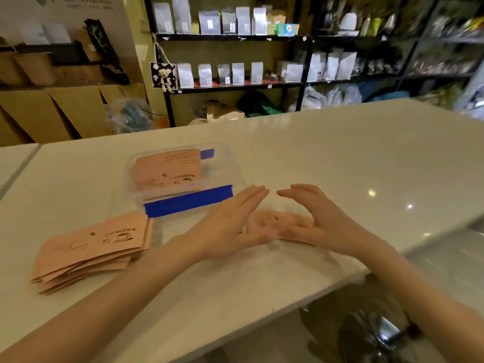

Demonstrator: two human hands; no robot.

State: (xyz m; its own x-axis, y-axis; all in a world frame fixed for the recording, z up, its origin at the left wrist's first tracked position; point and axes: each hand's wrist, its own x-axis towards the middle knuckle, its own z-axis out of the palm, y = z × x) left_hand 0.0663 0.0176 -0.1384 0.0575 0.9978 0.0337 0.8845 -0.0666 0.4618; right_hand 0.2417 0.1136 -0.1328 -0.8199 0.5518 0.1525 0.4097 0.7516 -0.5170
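A pink printed paper sleeve (279, 223) lies on the white counter (340, 158) between my two hands. My left hand (230, 226) stands on its edge at the sleeve's left end, fingers straight and pointing away from me. My right hand (318, 221) is at the sleeve's right end, fingers gently arched over it, thumb low by the paper. Motion blur hides whether the thumbs pinch the sleeve. A loose stack of the same pink sleeves (97, 247) lies to the left. A clear plastic box (225, 163) with blue clips holds more sleeves (167, 170).
The counter's front edge runs diagonally at the lower right, with a metal object (377, 334) below it. Black shelves (230, 36) with white pouches stand behind the counter. Cardboard boxes (65, 111) sit at the back left.
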